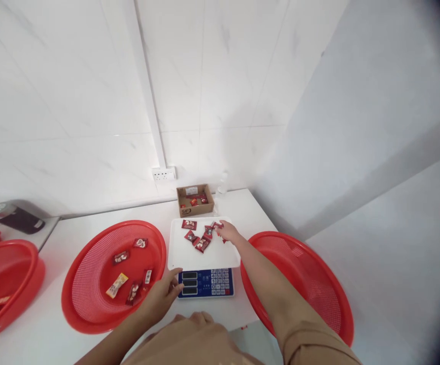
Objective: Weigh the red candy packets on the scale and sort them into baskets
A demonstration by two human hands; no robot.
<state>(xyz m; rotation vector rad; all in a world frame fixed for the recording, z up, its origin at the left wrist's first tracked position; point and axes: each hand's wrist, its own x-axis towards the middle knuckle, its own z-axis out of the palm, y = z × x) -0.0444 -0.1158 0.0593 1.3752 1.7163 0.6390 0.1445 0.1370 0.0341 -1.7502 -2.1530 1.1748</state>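
A white weighing tray [181, 253] sits on a scale with a blue keypad panel [204, 283]. Several small red snack packets [202, 245] lie loosely on the tray. At the tray's right side, my right hand [228, 232] has its fingers closed on a red snack packet [217, 226], and part of another red packet shows below the fingers. My left hand [162, 294] is by the scale's left front corner, thumb and forefinger apart, fingertips at the edge of the tray and panel. I see nothing in it.
A red basket [69, 284] on the left holds red packets and one yellow packet [116, 285]. Another red basket [345, 309] stands right, under my forearm. A cardboard box [195, 209] with packets is behind the tray. Farther left are a third basket [33, 268] and a dark cylinder [18, 217].
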